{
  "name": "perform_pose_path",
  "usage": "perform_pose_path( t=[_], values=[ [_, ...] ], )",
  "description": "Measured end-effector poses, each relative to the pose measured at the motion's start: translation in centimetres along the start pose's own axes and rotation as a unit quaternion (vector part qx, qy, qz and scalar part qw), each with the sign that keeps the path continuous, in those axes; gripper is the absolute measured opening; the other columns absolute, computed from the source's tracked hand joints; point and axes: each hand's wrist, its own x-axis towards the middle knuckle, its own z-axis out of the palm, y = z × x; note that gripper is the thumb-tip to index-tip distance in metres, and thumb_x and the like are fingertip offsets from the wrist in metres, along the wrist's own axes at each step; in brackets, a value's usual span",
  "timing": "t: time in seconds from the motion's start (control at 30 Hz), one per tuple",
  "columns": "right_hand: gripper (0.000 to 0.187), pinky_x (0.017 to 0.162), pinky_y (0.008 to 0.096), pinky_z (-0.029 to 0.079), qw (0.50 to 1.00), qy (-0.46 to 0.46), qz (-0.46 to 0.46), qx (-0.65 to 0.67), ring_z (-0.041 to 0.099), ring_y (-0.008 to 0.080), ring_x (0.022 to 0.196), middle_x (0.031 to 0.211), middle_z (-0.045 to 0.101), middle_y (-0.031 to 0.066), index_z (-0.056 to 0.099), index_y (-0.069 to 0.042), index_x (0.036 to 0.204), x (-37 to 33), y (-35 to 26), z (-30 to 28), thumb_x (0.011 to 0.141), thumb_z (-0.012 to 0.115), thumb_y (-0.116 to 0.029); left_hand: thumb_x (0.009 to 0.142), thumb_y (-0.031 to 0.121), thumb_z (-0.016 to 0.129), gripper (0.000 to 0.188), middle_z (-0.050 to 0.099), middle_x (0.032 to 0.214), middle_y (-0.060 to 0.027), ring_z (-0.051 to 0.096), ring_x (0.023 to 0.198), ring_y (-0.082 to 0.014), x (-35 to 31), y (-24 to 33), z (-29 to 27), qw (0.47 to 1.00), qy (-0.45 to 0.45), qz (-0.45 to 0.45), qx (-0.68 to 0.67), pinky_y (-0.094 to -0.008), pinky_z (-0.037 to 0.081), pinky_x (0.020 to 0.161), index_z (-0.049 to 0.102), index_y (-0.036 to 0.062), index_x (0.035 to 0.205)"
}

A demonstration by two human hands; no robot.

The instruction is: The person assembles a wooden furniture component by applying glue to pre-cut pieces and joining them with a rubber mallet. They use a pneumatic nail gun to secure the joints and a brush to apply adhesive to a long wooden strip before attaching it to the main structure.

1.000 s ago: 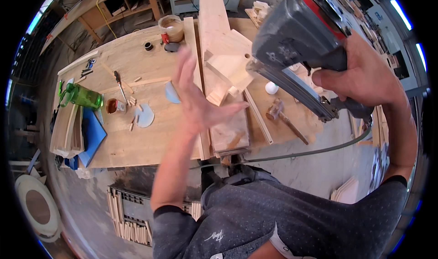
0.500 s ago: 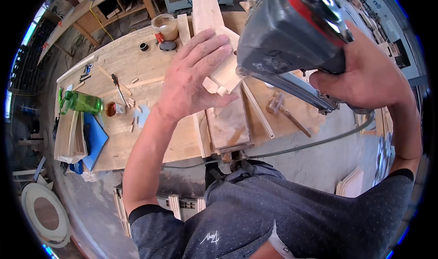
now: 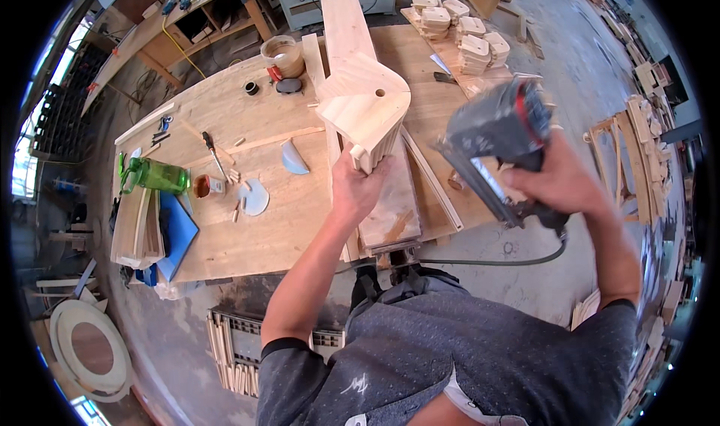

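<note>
Center: wooden piece (image 3: 364, 100), left hand (image 3: 357, 191) gripping its lower corner, blocks straight travel along the plank (image 3: 346, 28). Right of it: narrow gap to nail gun (image 3: 499, 137) in right hand (image 3: 564, 175); thin strip (image 3: 434, 180) lies under that gap. Hose (image 3: 495, 262) crosses right of lower center. Upper right: stacked pieces (image 3: 474, 53) obstruct. Best room: over the bench (image 3: 296, 212), between white disc (image 3: 256, 199) and left forearm (image 3: 304, 280); green bottle (image 3: 161, 176) crowds mid-left.

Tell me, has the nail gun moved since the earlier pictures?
Yes: held in the right hand, the nail gun now sits farther right and lower in the view, judged against the long plank.
</note>
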Motion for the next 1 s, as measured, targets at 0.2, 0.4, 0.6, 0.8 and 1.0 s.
perform_pose_path(
  t=[0.2, 0.4, 0.6, 0.8, 1.0],
  values=[
    [0.040, 0.074, 0.0421, 0.057, 0.993, -0.041, 0.071, -0.087, 0.073, 0.0250, 0.076, 0.077, 0.072, 0.0168, 0.075, 0.004, 0.102, 1.9, 12.3, 7.5, 0.087, 0.083, -0.032, 0.097, 0.019, 0.081, 0.041, 0.080, 0.099, -0.0123, 0.075, 0.088, -0.0178, 3.8, 0.5, -2.7, 0.999, 0.009, -0.039, 0.037, -0.0334, 0.060, 0.083, 0.065, -0.0046, 0.126],
    [0.043, 0.083, 0.0462, 0.058, 0.967, -0.147, 0.198, -0.063, 0.076, 0.0364, 0.092, 0.091, 0.075, 0.0241, 0.073, 0.004, 0.109, 2.7, 15.9, 10.2, 0.089, 0.080, -0.033, 0.097, 0.021, 0.082, 0.038, 0.078, 0.098, -0.0078, 0.070, 0.086, -0.0116, 4.9, 2.3, -4.4, 0.996, 0.033, -0.084, -0.018, -0.0313, 0.059, 0.079, 0.066, -0.0038, 0.122],
    [0.046, 0.085, 0.0443, 0.057, 0.995, -0.090, 0.026, -0.036, 0.075, 0.0363, 0.094, 0.093, 0.075, 0.0222, 0.067, 0.004, 0.120, 4.4, 14.7, 12.5, 0.091, 0.078, -0.030, 0.098, 0.021, 0.082, 0.040, 0.075, 0.104, -0.0071, 0.069, 0.092, -0.0113, 4.6, 3.2, -5.1, 0.994, 0.024, -0.101, -0.045, -0.0310, 0.058, 0.084, 0.064, -0.0033, 0.124],
    [0.037, 0.071, 0.0401, 0.057, 0.986, -0.152, 0.056, 0.023, 0.070, 0.0243, 0.073, 0.077, 0.067, 0.0123, 0.067, 0.006, 0.112, 8.9, 11.2, 14.3, 0.094, 0.075, -0.025, 0.096, 0.018, 0.081, 0.040, 0.076, 0.103, -0.0078, 0.070, 0.092, -0.0128, 4.2, 4.8, -6.8, 0.994, 0.039, -0.102, -0.006, -0.0320, 0.059, 0.084, 0.063, -0.0038, 0.124],
    [0.018, 0.053, 0.0351, 0.055, 0.889, -0.257, 0.099, 0.365, 0.064, 0.0155, 0.059, 0.075, 0.064, 0.0033, 0.063, -0.003, 0.097, 14.9, 5.5, 18.1, 0.103, 0.070, -0.019, 0.095, 0.020, 0.082, 0.044, 0.078, 0.107, -0.0109, 0.073, 0.094, -0.0144, 2.7, 7.5, -11.1, 0.992, 0.046, -0.102, 0.061, -0.0332, 0.060, 0.084, 0.062, -0.0046, 0.125]
  ],
)
